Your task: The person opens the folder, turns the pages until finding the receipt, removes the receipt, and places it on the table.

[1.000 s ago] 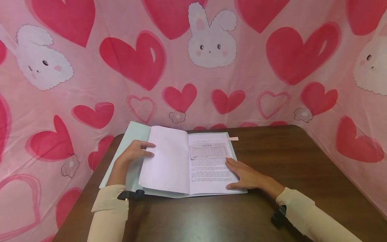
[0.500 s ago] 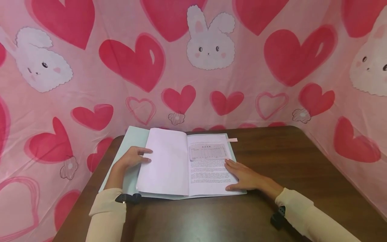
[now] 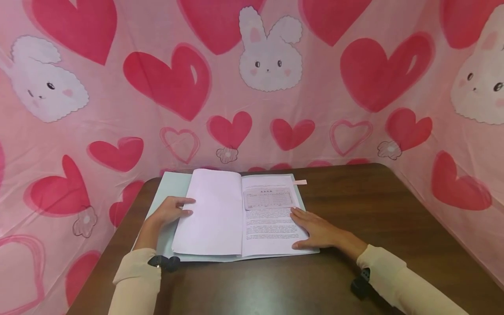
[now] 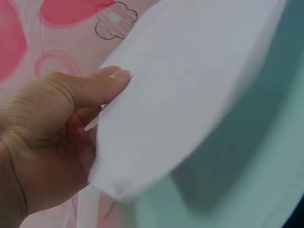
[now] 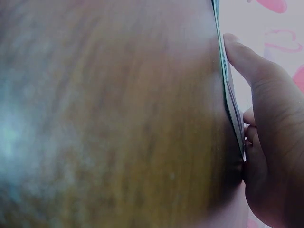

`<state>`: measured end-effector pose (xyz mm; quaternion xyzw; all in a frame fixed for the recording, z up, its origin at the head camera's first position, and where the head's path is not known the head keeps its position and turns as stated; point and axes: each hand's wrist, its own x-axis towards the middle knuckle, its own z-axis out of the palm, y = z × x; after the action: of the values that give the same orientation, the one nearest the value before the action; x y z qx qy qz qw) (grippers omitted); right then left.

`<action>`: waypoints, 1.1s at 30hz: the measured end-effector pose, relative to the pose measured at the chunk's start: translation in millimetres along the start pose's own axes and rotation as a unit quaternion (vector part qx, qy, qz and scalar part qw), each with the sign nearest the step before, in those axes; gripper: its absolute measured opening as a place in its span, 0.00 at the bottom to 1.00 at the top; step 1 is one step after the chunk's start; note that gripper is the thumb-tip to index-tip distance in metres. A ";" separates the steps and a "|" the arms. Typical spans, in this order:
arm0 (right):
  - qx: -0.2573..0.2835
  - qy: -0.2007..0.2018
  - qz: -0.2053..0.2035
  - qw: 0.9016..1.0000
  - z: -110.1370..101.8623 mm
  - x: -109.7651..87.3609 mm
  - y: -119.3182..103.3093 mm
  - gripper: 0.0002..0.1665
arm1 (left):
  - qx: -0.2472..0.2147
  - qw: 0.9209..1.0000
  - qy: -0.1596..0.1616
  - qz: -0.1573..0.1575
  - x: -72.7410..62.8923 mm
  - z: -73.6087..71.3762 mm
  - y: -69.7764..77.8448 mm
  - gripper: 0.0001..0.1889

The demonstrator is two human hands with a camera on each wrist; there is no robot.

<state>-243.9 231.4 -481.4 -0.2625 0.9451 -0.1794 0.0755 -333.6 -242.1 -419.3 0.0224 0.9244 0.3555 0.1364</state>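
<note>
A booklet with a pale green cover (image 3: 171, 181) lies spread on the table. Its left side shows blank white pages (image 3: 212, 214), their outer edge pinched by my left hand (image 3: 169, 212). In the left wrist view the thumb lies over these pages (image 4: 175, 95), with fingers behind them and the green cover below. On the right is a printed page (image 3: 271, 243) with lines of text and a small form-like slip (image 3: 269, 199) near its top. My right hand (image 3: 316, 231) rests with spread fingers on that page's lower right edge, its thumb at the bottom corner.
The booklet stands on a dark brown wooden table (image 3: 354, 201). A pink tab (image 3: 300, 182) sticks out from the booklet's upper right edge. Behind hangs a pink cloth (image 3: 323, 100) with hearts and rabbits, close along the table's back edge.
My left hand has come slightly lower and toward the person, and the green cover's left part lies lower in view with the pages. The right hand keeps its place on the page.
</note>
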 end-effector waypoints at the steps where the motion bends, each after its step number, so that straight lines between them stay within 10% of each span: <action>1: -0.001 0.000 0.000 1.000 -0.4 -0.1 -0.2 0.66 | -0.003 1.000 0.001 -0.003 0.3 0.9 -1.3 0.27; 14: -0.003 0.006 -0.004 1.000 -4.6 1.4 -0.2 0.66 | 0.024 0.999 0.039 0.007 4.5 23.1 -17.6 0.24; 33: 0.002 -0.009 0.008 1.000 -1.2 0.4 1.3 0.66 | 0.092 0.995 0.005 0.036 -2.0 39.3 -20.8 0.23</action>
<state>-245.2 232.6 -480.8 -0.2563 0.9462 -0.1777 0.0861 -320.0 -232.3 -460.5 0.0664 0.9523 0.2741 0.1167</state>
